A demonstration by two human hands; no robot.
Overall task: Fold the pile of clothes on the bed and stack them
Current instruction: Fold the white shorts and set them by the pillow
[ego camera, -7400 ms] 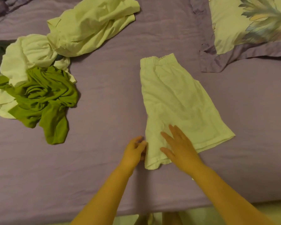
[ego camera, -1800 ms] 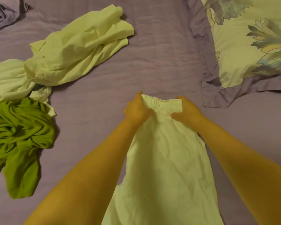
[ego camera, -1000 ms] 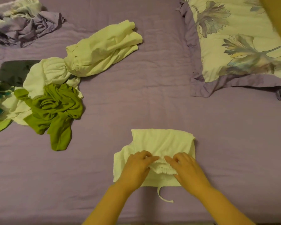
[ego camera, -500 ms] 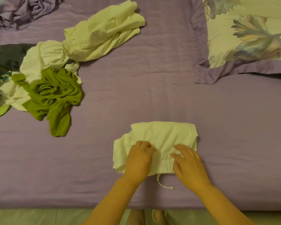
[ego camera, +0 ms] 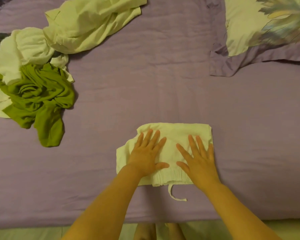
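Pressing flat with fingers spread, the left hand (ego camera: 146, 154) and right hand (ego camera: 198, 158) rest side by side on pale folded shorts (ego camera: 173, 134) near the front edge of a purple bed (ego camera: 145, 87). Unfolded clothes (ego camera: 42, 70) lie heaped at far left.

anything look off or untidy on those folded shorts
Slightly. A drawstring trails loose from the waistband edge of the folded shorts onto the bed sheet, and the fold's left corner sticks out unevenly past the left hand. The right hand also presses flat.
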